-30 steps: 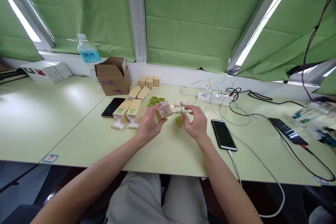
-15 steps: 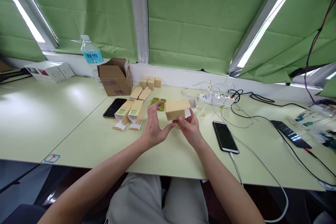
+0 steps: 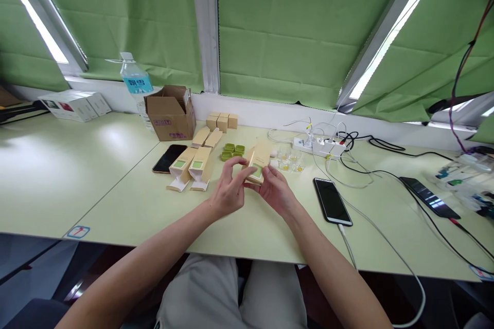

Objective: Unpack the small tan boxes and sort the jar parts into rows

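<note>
A cream cardboard box (image 3: 260, 154) with a green patch near its lower end is held between my two hands above the table. My right hand (image 3: 277, 191) grips its lower right side, thumb on the front. At the lower left, my left hand (image 3: 230, 189) is curled round the box, a finger across the green patch. Two similar boxes with open flaps, one of them this cream box (image 3: 199, 165), lie to the left. Behind my left hand sit several small green square cups (image 3: 233, 151). Small clear cups (image 3: 290, 159) with yellow spots stand right of the held box.
A brown carton (image 3: 172, 115), small closed boxes (image 3: 222, 121) and a water bottle (image 3: 135, 79) stand along the back. A dark phone (image 3: 170, 158) lies left; a charging phone (image 3: 332, 201) lies right. Cables run from a power strip (image 3: 319, 147) across the right side.
The held box has turned from lying sideways to pointing away, bringing its green patch into view. My left hand has moved in and closed on it. The clear cups show more fully.
</note>
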Demonstrator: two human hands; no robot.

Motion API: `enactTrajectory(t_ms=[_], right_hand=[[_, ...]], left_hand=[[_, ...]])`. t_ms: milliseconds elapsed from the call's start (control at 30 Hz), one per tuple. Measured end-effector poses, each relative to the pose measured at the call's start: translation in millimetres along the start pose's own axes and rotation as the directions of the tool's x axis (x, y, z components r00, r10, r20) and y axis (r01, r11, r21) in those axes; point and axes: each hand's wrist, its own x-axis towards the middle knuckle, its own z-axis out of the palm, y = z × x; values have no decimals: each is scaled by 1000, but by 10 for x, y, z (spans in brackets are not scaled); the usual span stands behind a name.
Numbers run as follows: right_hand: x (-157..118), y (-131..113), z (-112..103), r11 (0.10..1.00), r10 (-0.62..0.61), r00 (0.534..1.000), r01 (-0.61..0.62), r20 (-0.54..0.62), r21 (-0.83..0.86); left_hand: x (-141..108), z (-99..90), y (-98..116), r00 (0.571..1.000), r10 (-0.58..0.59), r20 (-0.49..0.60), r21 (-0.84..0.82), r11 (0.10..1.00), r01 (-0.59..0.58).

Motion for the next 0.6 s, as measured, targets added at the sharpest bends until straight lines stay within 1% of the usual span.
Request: enactTrajectory(t_ms=[67,133,233,300,500,600], right_hand=[[10,5,-24,998,-13,999,15,-35,53],[29,20,-45,994,-38,997,45,-71,103],[57,59,-57,986,-83,988,99,-128,130],[67,87,-60,985,-99,983,119,-157,123],[84,136,-102,993,-102,972,113,-210,41],[100,149,-129,992,-118,968,124,-222,14]], left_hand=[[17,3,11,998,-63,17,-126,990,64],[23,21,6,985,-167,50,-266,948,175],[8,70,-15,930,-328,166,-423,828,367],[-10,101,-24,892,-389,229,-484,750,451],[-45,148,-35,828,-457,326,-631,547,550],[-43,162,-35,810,-462,360,-698,443,563]])
